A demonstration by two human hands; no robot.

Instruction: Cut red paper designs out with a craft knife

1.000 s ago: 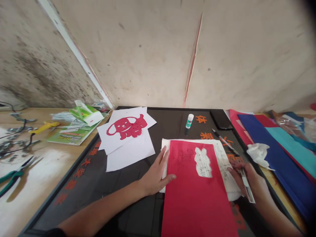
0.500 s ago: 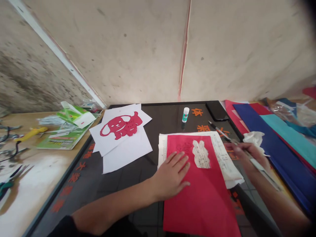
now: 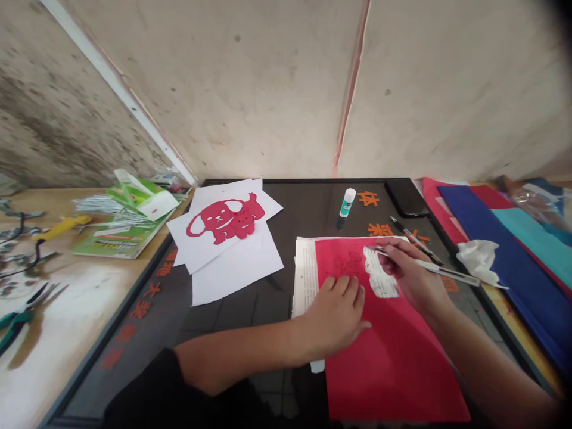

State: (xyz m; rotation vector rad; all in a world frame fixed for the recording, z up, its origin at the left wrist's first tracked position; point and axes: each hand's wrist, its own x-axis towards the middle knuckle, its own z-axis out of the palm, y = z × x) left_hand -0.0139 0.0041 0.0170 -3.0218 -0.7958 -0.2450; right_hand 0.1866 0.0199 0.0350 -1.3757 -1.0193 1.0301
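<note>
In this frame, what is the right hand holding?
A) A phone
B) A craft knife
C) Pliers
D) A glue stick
B. The right hand pinches a slim craft knife between its fingers, above the red paper.

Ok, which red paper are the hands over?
The big red sheet, under the left hand and the right hand, which holds a craft knife. The red dog cut-out sits apart on white paper.
</note>
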